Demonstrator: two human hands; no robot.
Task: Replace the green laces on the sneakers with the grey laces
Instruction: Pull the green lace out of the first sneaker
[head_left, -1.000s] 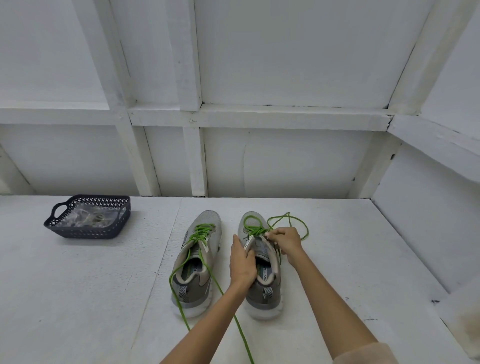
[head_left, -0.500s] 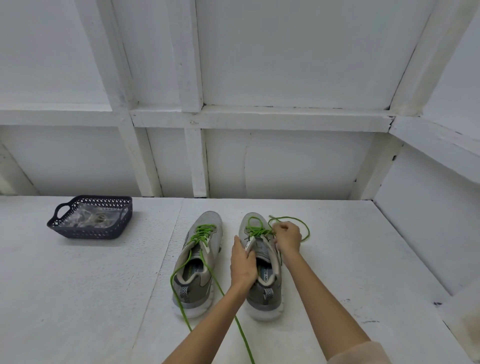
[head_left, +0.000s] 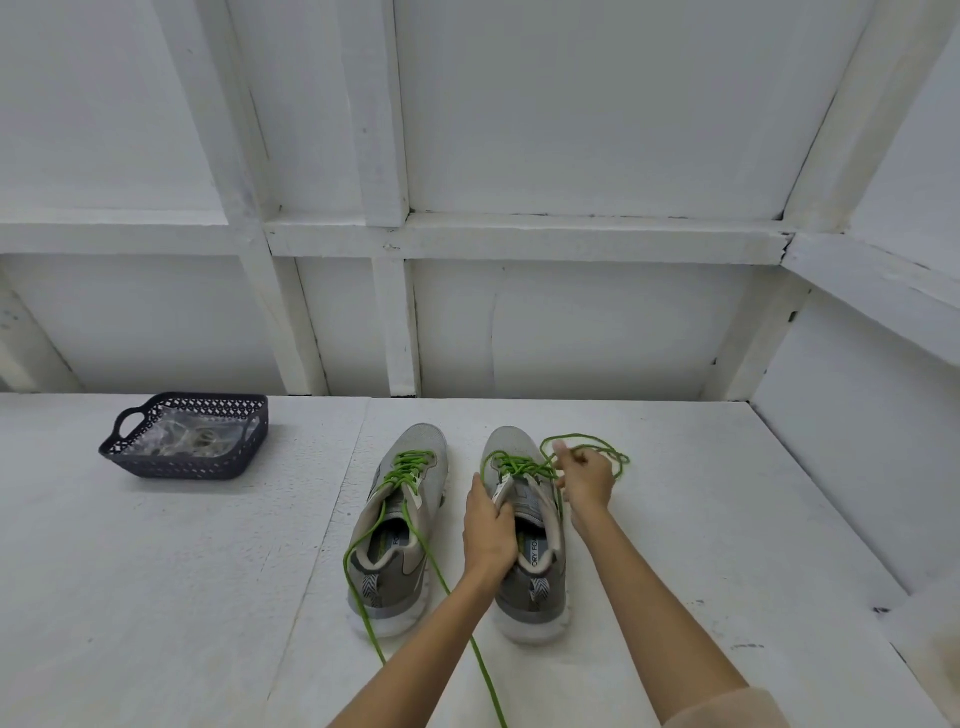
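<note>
Two grey sneakers stand side by side, toes away from me. The left sneaker (head_left: 400, 525) has its green lace (head_left: 410, 470) loosened, with both ends trailing toward me. My left hand (head_left: 488, 530) grips the tongue and left side of the right sneaker (head_left: 530, 566). My right hand (head_left: 584, 478) pinches that shoe's green lace (head_left: 597, 447), whose free part loops on the surface beyond the hand. The rest is still threaded near the toe. Grey laces appear to lie inside clear plastic in the basket, too small to tell.
A dark perforated basket (head_left: 150, 457) with handles holds clear plastic bags at the far left. The shoes rest on a white surface (head_left: 156, 597). A white panelled wall (head_left: 519, 332) rises behind, and a white side wall (head_left: 857, 441) closes the right.
My right hand has moved right and slightly away from the shoe, drawing more green lace out of the upper eyelets. My left hand stays on the right sneaker.
</note>
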